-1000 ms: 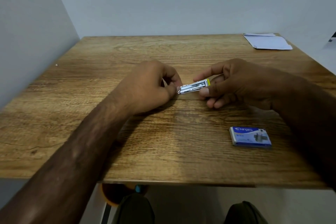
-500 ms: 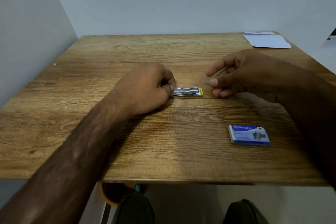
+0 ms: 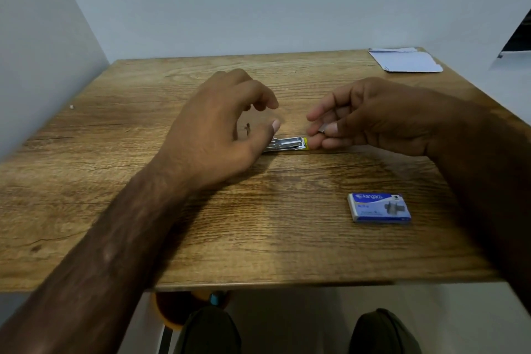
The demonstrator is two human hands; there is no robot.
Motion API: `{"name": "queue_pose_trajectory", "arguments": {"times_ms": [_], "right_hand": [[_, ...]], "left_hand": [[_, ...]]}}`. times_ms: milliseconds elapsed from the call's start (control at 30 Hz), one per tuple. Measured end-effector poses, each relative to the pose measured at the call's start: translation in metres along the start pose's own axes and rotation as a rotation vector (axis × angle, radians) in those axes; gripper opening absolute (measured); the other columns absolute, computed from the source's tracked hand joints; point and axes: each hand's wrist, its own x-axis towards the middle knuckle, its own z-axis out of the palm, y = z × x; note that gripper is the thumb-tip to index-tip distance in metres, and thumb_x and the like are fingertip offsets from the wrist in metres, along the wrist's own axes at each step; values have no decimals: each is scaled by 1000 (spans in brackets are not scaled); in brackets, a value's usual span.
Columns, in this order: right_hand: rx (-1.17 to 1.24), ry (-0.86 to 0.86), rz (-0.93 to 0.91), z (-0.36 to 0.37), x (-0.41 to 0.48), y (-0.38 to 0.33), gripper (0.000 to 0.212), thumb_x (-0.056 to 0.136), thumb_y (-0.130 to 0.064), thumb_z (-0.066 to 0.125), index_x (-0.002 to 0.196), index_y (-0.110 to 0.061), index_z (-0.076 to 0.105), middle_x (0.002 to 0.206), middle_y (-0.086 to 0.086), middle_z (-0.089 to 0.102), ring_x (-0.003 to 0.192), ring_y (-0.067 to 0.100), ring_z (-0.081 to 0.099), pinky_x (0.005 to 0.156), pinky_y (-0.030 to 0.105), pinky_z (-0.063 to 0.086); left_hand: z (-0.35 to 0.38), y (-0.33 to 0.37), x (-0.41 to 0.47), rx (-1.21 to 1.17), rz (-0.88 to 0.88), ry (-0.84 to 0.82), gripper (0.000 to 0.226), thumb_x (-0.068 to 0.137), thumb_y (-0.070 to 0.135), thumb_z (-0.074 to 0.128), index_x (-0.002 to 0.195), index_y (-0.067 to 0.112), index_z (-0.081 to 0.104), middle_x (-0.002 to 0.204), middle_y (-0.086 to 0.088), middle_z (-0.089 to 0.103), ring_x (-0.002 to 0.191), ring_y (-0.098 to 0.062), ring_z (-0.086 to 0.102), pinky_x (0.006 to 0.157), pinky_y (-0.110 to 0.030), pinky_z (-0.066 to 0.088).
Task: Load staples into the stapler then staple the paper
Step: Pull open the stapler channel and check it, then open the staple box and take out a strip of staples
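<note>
A small metal stapler point(image 3: 286, 144) with a yellow tip lies flat on the wooden table point(image 3: 258, 224), silver and narrow, its yellow end pointing right. The left hand point(image 3: 221, 129) hovers over its left end, fingers spread and loose, gripping nothing. The right hand point(image 3: 370, 118) sits just right of the stapler, thumb and fingers pinched on a small pale strip. A blue box point(image 3: 379, 208) lies nearer than the stapler, to its right; paper point(image 3: 408, 62) rests far beyond it.

Stapler point(image 3: 287, 144) (tabletop) between hands
</note>
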Motion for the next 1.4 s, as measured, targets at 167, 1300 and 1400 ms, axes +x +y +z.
{"name": "queue_pose_trajectory", "arguments": {"times_ms": [167, 1300, 1400], "right_hand": [[-96, 4, -51, -3, -5, -2, 36, 70, -2, 74, 106, -2, 69, 99, 19, 79, 83, 26, 78, 63, 26, 63], [-539, 361, -300, -22, -152, 62, 38, 67, -37, 80, 105, -40, 75, 106, -15, 78, 103, 0, 70, 81, 13, 55], [-605, 478, -305, -13, -153, 61, 35, 65, -49, 76, 100, -46, 74, 103, -20, 76, 98, 0, 69, 77, 26, 57]], "left_hand": [[2, 18, -7, -135, 176, 50, 5, 86, 13, 68, 89, 10, 71, 78, 2, 61, 75, -19, 57, 69, -37, 45], [35, 44, -13, -245, 247, -396, 45, 85, 57, 68, 117, 25, 65, 95, 9, 58, 88, -10, 57, 69, -35, 52], [35, 45, -13, -255, 242, -398, 45, 84, 58, 69, 114, 26, 66, 94, 9, 59, 88, -10, 57, 69, -35, 52]]}}
